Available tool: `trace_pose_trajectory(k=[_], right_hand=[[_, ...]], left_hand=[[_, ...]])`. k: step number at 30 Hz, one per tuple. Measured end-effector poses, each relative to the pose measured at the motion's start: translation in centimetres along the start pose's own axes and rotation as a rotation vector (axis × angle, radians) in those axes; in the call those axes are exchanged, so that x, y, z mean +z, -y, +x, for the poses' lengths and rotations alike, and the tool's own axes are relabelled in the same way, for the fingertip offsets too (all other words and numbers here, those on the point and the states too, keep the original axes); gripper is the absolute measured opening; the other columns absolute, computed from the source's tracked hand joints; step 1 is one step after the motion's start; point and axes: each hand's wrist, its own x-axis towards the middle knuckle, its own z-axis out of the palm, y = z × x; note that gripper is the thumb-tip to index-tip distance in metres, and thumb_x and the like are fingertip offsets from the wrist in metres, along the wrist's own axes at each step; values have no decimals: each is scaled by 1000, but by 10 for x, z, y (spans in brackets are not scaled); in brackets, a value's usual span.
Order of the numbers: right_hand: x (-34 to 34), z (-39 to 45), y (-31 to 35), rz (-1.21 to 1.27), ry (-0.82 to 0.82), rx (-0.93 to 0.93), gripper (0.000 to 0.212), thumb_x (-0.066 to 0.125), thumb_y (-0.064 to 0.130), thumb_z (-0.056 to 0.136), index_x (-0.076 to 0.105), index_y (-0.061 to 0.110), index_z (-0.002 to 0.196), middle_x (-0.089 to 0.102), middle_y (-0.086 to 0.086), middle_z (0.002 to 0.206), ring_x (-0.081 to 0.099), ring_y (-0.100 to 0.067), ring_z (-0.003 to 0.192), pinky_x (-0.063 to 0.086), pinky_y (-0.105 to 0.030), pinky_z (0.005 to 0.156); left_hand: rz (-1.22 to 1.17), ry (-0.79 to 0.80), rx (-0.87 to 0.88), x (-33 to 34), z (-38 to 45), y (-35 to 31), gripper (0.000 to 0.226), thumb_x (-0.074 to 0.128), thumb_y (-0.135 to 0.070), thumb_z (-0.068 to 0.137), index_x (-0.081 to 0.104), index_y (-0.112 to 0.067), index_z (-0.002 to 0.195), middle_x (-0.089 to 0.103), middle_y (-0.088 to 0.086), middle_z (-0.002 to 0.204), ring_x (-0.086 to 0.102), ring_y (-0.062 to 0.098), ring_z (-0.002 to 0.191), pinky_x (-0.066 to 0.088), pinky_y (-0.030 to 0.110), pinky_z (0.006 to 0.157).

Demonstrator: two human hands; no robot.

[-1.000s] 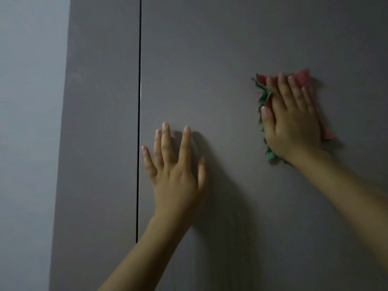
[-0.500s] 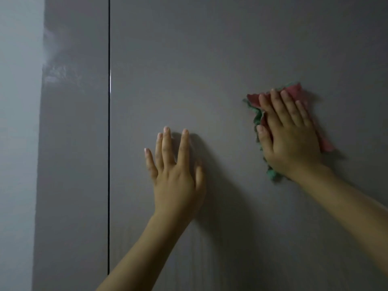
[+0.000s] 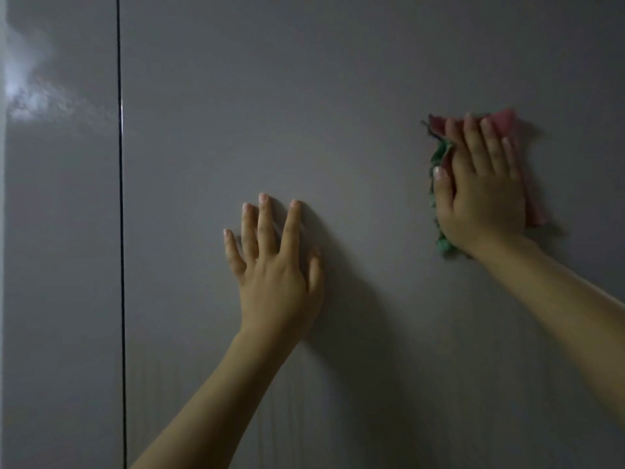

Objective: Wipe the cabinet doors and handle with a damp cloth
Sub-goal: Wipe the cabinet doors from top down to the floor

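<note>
Cabinet door (image 3: 338,79), cloth (image 3: 507,121) under right hand (image 3: 483,191)

Most of the cloth (image 3: 505,123) is hidden under the right hand (image 3: 483,194); only its pink and green edges show. Both forearms (image 3: 216,401) and the cabinet doors (image 3: 338,79) are cut by the picture's edges.

Indoor, dimly lit, probably a home. Evidence: two tall, flat, glossy grey cabinet doors (image 3: 338,96) meeting at a narrow dark gap (image 3: 120,265). Room type cannot be determined.
</note>
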Motion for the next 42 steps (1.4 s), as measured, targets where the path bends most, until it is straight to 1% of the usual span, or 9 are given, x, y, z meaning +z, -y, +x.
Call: trace_pose_trajectory(k=[2, 8, 16, 18, 23, 30, 32, 37, 42], right_hand=[[2, -15, 14, 3, -31, 5, 58, 28, 35, 96, 31, 4, 145, 31, -18, 150, 27, -34, 140, 16, -46, 117], [-19, -94, -2, 43, 160, -491, 57, 34, 34, 93, 31, 12, 146, 28, -8, 153, 24, -25, 142, 17, -42, 117], [-6, -45, -45, -50, -34, 118, 58, 28, 35, 96, 29, 5, 146, 31, -18, 151, 27, -33, 140, 15, -43, 116], [-8, -70, -29, -37, -43, 88, 58, 30, 34, 97, 29, 3, 146, 30, -18, 151, 26, -34, 140, 18, -47, 116], [-26, -113, -53, 2, 145, -363, 57, 33, 33, 94, 28, 11, 146, 27, -10, 153, 21, -26, 143, 13, -41, 118], [-22, -64, -119, -78, 43, 284, 63, 20, 37, 95, 26, -1, 145, 24, -19, 153, 18, -32, 144, 9, -40, 119], [-19, -83, -98, -93, -9, 277, 61, 25, 35, 96, 27, -2, 144, 28, -21, 151, 23, -35, 142, 15, -45, 117], [-36, -150, -88, -12, 165, -240, 56, 32, 32, 96, 27, 8, 146, 24, -10, 153, 19, -28, 144, 14, -43, 118], [-34, -109, -140, -65, 85, 151, 60, 25, 35, 96, 24, 3, 146, 25, -16, 153, 17, -29, 143, -1, -29, 118]], left_hand=[[6, 3, -12, 3, -1, -2, 74, 16, -51, 83, 16, -25, 152, -1, 10, 160, -12, 26, 146, -16, 45, 115], [-71, -71, -44, 8, 0, -17, 73, 25, -47, 81, 30, -18, 148, 7, 16, 159, -3, 26, 147, -15, 46, 114], [-63, -92, 146, 29, -22, -62, 64, 36, -39, 85, 38, -15, 145, 24, 18, 155, 16, 28, 143, 2, 52, 114], [-75, -77, 189, 36, -24, -74, 65, 37, -39, 85, 36, -16, 146, 23, 18, 155, 14, 29, 144, 2, 52, 115], [-17, -31, 268, 51, -27, -91, 61, 37, -42, 87, 36, -25, 146, 20, 21, 154, 5, 42, 143, 1, 56, 116], [24, -47, 236, 48, -22, -105, 60, 39, -48, 86, 51, -15, 136, 32, 35, 144, 20, 60, 133, 11, 73, 104], [30, -34, 203, 51, -23, -111, 63, 39, -50, 84, 50, -14, 135, 29, 36, 145, 16, 60, 134, 9, 73, 104], [10, -20, 128, 56, -23, -122, 70, 37, -57, 83, 46, -12, 136, 19, 35, 149, 6, 58, 137, 3, 72, 106], [13, -38, 149, 59, -25, -120, 73, 43, -56, 81, 43, -11, 138, 17, 36, 149, 6, 58, 137, 2, 72, 106]])
